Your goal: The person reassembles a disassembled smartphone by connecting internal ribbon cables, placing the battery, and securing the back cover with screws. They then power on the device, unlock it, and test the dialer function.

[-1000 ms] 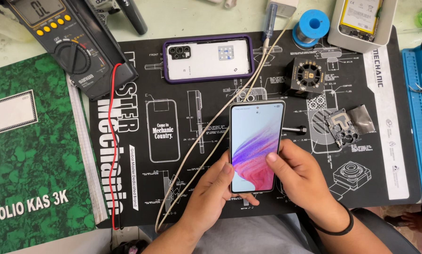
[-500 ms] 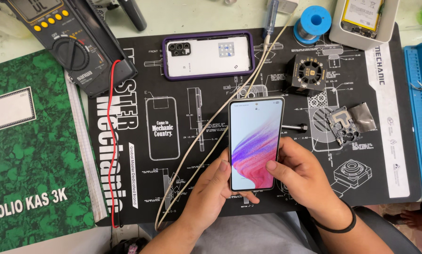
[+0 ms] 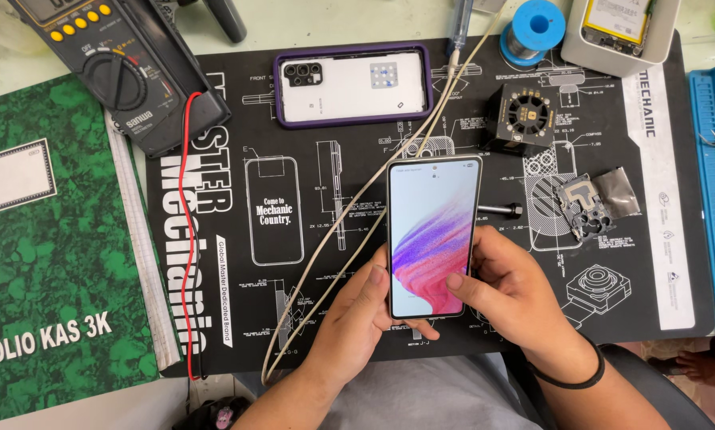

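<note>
both hands cradle the lit phone point(image 3: 433, 237) above the black mat point(image 3: 238, 318), left hand point(image 3: 357, 314) gripping its edge, right hand point(image 3: 510, 295) clasping it with the thumb over the screen.

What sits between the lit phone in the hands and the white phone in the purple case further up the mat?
Between the lit phone and the white phone in the purple case, pale cables run diagonally across the black mat. Otherwise only bare mat lies between. Both the left hand and the right hand hold the lit phone.
</note>
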The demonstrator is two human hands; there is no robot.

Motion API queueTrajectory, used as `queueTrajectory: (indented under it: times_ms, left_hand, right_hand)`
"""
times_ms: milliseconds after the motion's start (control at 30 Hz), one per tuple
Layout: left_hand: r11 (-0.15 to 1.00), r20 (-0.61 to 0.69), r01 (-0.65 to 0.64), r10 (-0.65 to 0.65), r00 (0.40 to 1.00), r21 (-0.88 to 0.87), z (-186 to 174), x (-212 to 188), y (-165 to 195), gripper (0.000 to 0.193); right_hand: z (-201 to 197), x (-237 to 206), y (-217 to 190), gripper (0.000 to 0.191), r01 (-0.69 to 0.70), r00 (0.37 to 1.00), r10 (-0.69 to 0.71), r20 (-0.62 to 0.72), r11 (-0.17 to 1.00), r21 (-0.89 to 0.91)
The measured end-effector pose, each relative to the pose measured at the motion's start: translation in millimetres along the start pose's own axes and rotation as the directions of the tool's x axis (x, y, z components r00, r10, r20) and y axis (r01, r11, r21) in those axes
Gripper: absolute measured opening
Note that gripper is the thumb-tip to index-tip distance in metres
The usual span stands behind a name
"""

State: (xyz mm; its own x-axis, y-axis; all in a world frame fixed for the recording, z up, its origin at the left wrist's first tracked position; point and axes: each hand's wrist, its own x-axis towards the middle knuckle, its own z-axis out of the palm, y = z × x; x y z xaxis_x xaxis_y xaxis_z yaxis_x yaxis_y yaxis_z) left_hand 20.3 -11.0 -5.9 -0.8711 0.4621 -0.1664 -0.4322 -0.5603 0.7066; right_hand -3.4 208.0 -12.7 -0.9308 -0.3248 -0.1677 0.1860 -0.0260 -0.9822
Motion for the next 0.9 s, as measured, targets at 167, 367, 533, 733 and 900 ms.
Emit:
queueTrajectory:
  times_ms: [167, 367, 533, 733, 900]
  left_hand:
    - [1.000, 0.009, -0.005, 0.005, 1.000, 0.001, 0, 1, 0, 0.073]
    - [1.000, -0.001, 0.001, -0.001, 1.000, -0.003, -1, 0, -1, 0.073]
    - [1.000, 0.006, -0.001, 0.001, 1.000, -0.007, -2, 0, -2, 0.072]
    - [1.000, 0.003, -0.006, 0.006, 1.000, -0.001, -1, 1, -2, 0.072]
    - [1.000, -0.007, -0.002, 0.002, 1.000, 0.022, 0, 1, -1, 0.073]
  right_hand:
    - [0, 0, 0, 0.036, -0.013, 1.000, 0.013, -0.001, 1.000, 0.001]
    - [2, 1, -4, 0.039, 0.008, 1.000, -0.008, 0.017, 1.000, 0.004]
    - [3, 1, -6, 0.043, 0.013, 0.999, -0.012, 0.033, 1.000, -0.016]
    - [6, 2, -7, 0.055, 0.045, 0.999, -0.043, 0.029, 0.997, -0.070]
    - [7, 2, -10, 0.063, 0.022, 0.999, -0.019, 0.037, 0.996, -0.081]
